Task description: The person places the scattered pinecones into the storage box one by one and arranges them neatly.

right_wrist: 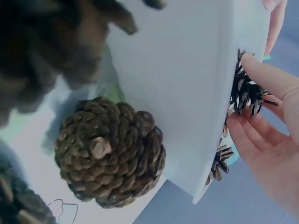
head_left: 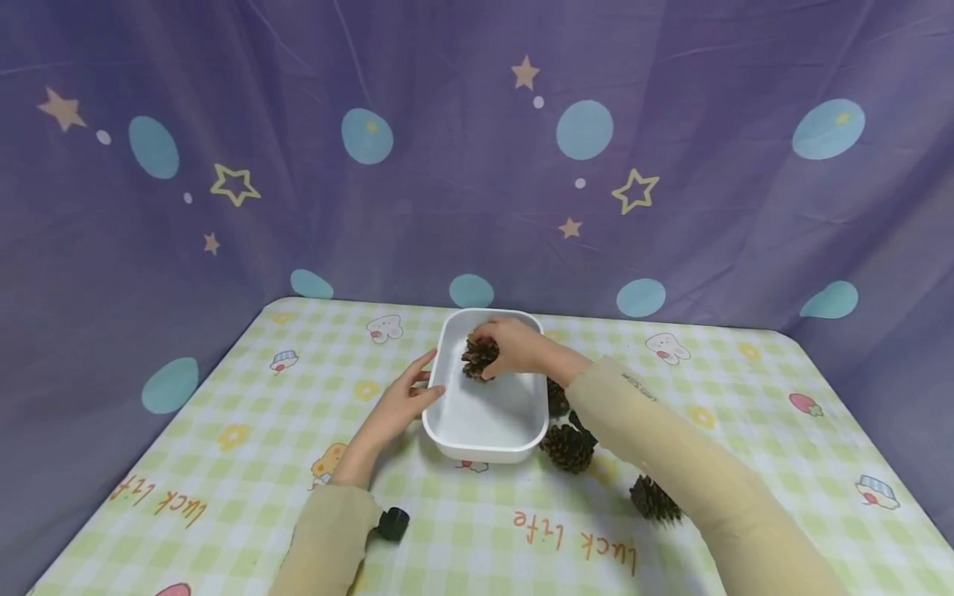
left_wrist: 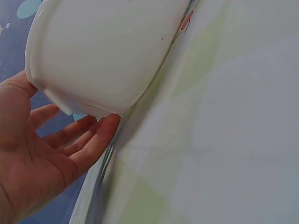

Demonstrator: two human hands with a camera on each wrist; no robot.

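A white rectangular tub (head_left: 488, 414) stands on the table. My right hand (head_left: 514, 346) reaches over its right side and holds a brown pine cone (head_left: 479, 358) between thumb and fingers, inside the tub toward its far end. In the right wrist view, the held pine cone (right_wrist: 247, 88) shows above the rim, and part of another pine cone (right_wrist: 220, 161) pokes up beside it. My left hand (head_left: 402, 404) grips the tub's left side, with the thumb over the rim and the fingers against the outer wall (left_wrist: 107, 60).
Outside the tub on the right lie several pine cones, one at its near right corner (head_left: 568, 448) and another (head_left: 656, 500) nearer me, partly under my right sleeve (head_left: 671, 447). The checked tablecloth (head_left: 261, 530) carries printed pictures. A purple curtain (head_left: 447, 215) hangs behind the table.
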